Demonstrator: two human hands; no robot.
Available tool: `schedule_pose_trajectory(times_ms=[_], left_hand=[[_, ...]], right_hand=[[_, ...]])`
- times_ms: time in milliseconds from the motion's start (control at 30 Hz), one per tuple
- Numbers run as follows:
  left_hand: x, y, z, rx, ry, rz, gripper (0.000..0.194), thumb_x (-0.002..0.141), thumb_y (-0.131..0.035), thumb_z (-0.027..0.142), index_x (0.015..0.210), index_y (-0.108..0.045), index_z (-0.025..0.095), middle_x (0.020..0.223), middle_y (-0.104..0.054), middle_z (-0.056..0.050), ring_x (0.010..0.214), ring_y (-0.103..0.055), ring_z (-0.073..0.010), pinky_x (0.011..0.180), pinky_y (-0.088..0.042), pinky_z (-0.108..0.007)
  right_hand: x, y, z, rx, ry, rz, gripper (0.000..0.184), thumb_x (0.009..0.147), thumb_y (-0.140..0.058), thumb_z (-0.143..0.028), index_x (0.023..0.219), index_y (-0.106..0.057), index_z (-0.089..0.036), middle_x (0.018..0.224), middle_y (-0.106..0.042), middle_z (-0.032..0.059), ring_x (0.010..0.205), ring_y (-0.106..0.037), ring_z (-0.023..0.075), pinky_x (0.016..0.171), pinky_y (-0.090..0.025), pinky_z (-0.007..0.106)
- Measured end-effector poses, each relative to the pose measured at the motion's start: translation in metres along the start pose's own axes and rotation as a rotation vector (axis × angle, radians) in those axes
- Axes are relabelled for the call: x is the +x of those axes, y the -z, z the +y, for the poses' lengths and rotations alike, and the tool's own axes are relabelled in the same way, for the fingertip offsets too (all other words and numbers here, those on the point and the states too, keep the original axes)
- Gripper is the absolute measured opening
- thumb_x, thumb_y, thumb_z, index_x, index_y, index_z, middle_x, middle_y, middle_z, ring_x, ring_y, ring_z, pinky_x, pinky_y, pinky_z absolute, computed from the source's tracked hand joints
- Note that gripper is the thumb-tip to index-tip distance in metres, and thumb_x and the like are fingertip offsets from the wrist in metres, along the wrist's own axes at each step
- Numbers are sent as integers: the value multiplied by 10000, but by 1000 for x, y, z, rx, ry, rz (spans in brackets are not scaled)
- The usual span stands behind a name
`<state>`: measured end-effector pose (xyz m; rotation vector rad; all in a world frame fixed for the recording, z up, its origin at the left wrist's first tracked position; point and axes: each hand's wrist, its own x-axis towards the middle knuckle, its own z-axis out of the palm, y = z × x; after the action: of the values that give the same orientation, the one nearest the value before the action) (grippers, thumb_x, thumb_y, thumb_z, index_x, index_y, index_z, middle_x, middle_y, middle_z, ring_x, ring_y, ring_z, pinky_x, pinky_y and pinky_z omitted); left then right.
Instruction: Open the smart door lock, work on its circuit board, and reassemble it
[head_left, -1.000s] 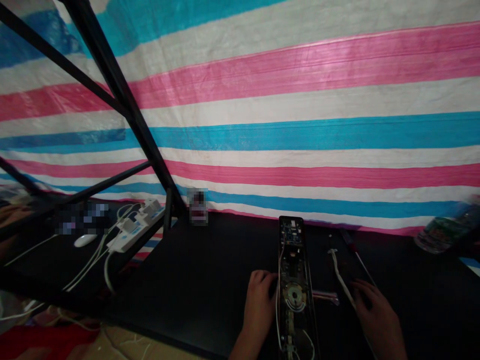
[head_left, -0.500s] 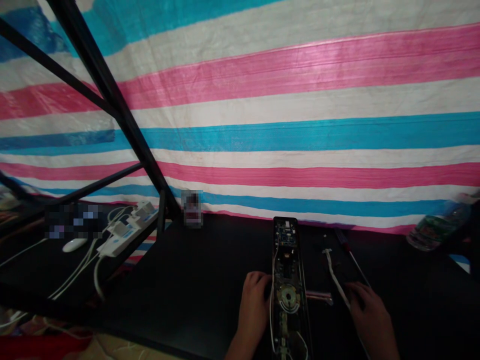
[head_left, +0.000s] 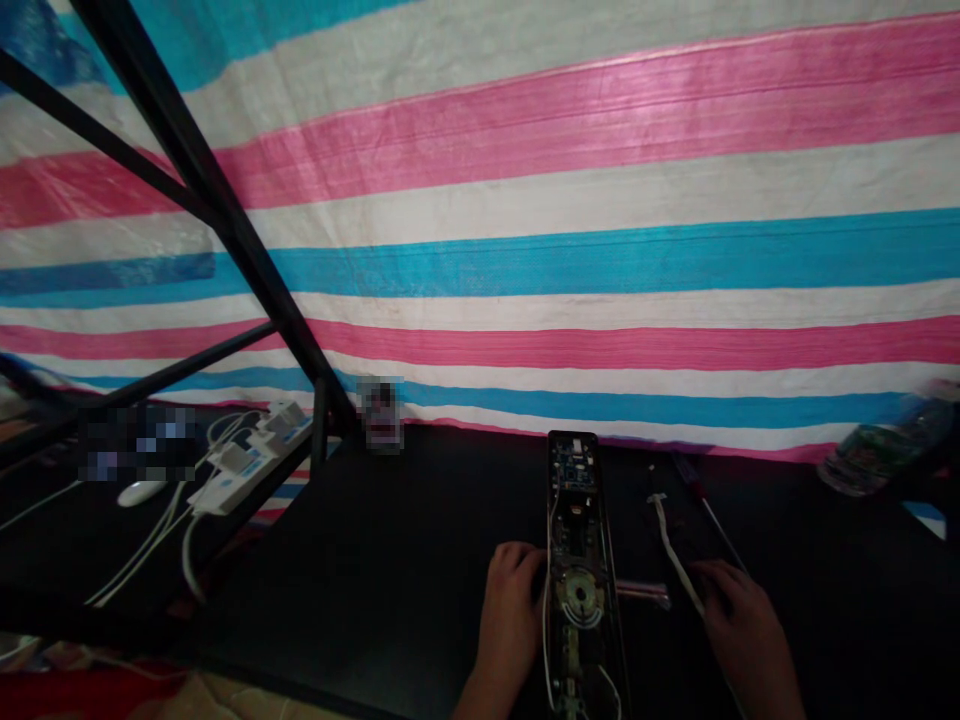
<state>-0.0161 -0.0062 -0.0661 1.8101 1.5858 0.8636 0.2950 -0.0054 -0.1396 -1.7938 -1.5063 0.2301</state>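
An opened electronic door lock panel (head_left: 581,545), long and narrow, lies lengthwise in front of me. Its upper end bears a circuit board (head_left: 574,465), its middle a round metal part (head_left: 580,595); thin wires run along it. At its left edge, my left hand (head_left: 514,605) is closed against the side, fingertips partly hidden. My right hand (head_left: 739,615), to the right of the panel, pinches a white cable (head_left: 675,560) whose connector end points away. A screwdriver (head_left: 697,487) lies just beyond, its shaft reaching towards that hand. Between panel and right hand rests a short shiny pinkish rod (head_left: 643,593).
A clear plastic bottle (head_left: 862,460) lies tilted at the far right. On the left, a white power strip (head_left: 251,465) with plugs and cords sits beside a white mouse (head_left: 142,492). A black metal frame (head_left: 240,240) rises before the striped sheet (head_left: 525,270).
The view has shifted slightly. Both hands keep their places at the panel and the cable; nothing else has visibly moved.
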Motion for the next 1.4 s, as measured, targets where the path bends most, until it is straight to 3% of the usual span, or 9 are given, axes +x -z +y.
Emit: schedule_pose_trajectory(times_ms=[1000, 1400], left_hand=[[-1, 2, 6, 64, -25, -8, 289, 925, -505, 206, 1055, -763, 214, 1055, -681, -100, 1044, -558, -254, 920, -442, -381], [1, 1, 5, 91, -17, -24, 295, 924, -498, 209, 1049, -765, 210, 1079, -677, -108, 1060, -553, -262, 928, -443, -388]], right_hand=[[1, 3, -4, 7, 87, -9, 340, 857, -479, -336, 916, -769, -169, 1012, -738, 141, 965, -680, 317, 933, -493, 475], [0, 5, -9, 4, 55, -13, 359, 868, -473, -355, 919, -774, -167, 1026, -735, 146, 992, -668, 327, 941, -487, 480]])
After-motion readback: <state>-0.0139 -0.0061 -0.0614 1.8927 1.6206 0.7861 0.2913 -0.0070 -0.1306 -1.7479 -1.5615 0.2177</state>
